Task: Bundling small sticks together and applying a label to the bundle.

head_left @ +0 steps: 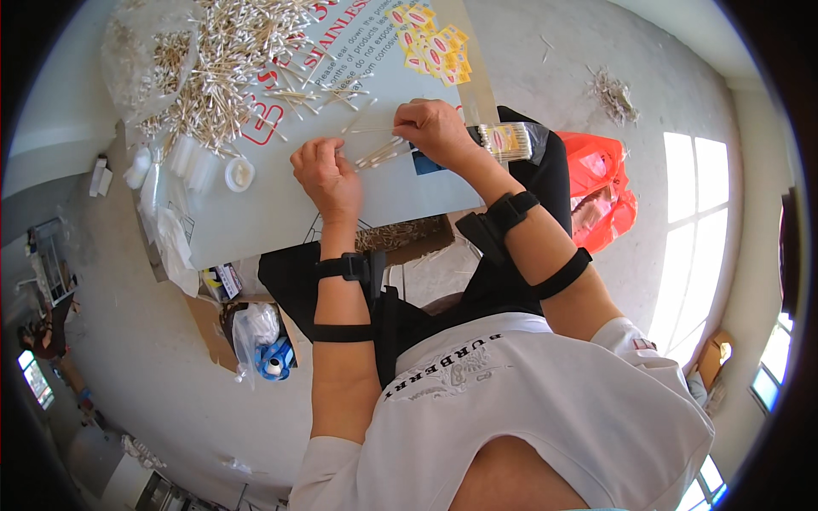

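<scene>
item: one small bundle of cotton swabs (pixel 381 153), too many and too fine to count, lying across the bench (pixel 281 213) between my two hands, pale sticks with white tips.

my left hand (pixel 326 175): one, fingers curled down, grip pinched on the near end of the bundle.

my right hand (pixel 436 129): one, grip closed on the far end of the same bundle, with one loose stick running out to the left from the fingertips.

forearm straps: two black bands on each arm, four in all.

loose swab heap (pixel 230 60): one broad pile at the far left of the bench, well apart from my hands, uncountable.

clear plastic bag (pixel 149 60): one, at the far left corner, part filled with swabs.

small white round lid (pixel 239 173): one, just left of my left hand.

yellow and red sachets (pixel 432 47): one cluster, roughly ten, beyond my right hand.

packed clear sleeve of swabs (pixel 507 140): one, at the bench edge beside my right wrist.

orange plastic bag (pixel 601 187): one, on the floor to my right.

floor litter pile (pixel 613 94): one, far right.
</scene>
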Action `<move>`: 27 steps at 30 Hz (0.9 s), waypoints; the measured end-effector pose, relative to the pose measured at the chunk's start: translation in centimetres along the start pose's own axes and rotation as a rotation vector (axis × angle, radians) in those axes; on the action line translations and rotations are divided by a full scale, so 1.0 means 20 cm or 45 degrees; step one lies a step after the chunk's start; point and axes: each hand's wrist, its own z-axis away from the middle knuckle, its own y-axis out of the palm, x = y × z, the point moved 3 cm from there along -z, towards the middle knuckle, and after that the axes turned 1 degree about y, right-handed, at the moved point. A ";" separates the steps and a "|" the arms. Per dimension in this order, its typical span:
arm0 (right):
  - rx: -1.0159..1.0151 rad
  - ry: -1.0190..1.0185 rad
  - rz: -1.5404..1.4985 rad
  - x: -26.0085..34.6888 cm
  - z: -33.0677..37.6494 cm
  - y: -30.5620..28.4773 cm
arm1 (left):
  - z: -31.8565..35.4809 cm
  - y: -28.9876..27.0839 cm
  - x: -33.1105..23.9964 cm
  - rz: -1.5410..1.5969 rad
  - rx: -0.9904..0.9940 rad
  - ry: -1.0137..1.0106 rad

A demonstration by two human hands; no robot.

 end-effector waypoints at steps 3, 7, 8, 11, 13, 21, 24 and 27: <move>0.065 -0.107 0.099 0.01 -0.02 0.03 | -0.04 0.00 0.04 -0.015 -0.023 0.004; 0.125 -0.105 0.148 0.01 -0.04 0.04 | -0.08 -0.01 0.05 -0.007 -0.029 -0.008; 0.126 -0.109 0.147 0.01 -0.05 0.04 | -0.09 -0.01 0.06 -0.012 -0.013 -0.016; 0.105 -0.144 0.168 0.02 -0.06 0.04 | -0.11 -0.02 0.08 0.001 0.008 -0.032; 0.107 -0.151 0.209 0.01 -0.07 0.04 | -0.13 -0.01 0.07 0.030 0.012 -0.007; -0.073 -0.211 0.139 0.07 -0.15 0.08 | -0.15 0.02 0.08 0.045 0.038 0.027; -0.105 -0.318 0.204 0.06 -0.21 0.12 | -0.17 0.03 0.07 0.032 0.105 0.041; -0.052 -0.408 0.270 0.05 -0.24 0.12 | -0.19 0.03 0.08 0.087 0.046 -0.033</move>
